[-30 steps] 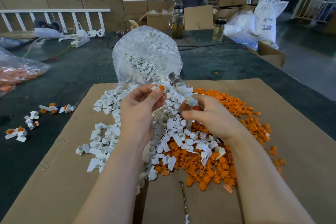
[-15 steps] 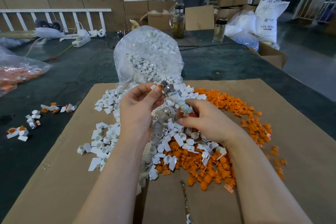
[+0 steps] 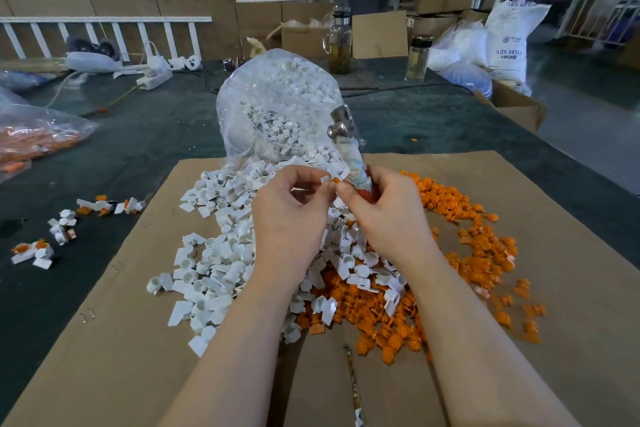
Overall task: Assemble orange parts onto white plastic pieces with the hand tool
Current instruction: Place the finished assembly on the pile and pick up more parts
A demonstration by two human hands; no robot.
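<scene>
A white plastic piece (image 3: 325, 179) with an orange part (image 3: 335, 180) on it is pinched in the left hand (image 3: 294, 215) above the middle of the worktop's cardboard. The hand tool (image 3: 349, 146) is gripped by the right hand (image 3: 388, 215), head raised. The seating step appears in hand; next, the tool must be brought down squarely onto the orange part.

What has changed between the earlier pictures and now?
The hand tool swung up: half a second ago its metal head met the white piece with the orange part in the left hand; now it points away. The right hand moved close beside the left. Both grips and the piles stayed.
</scene>
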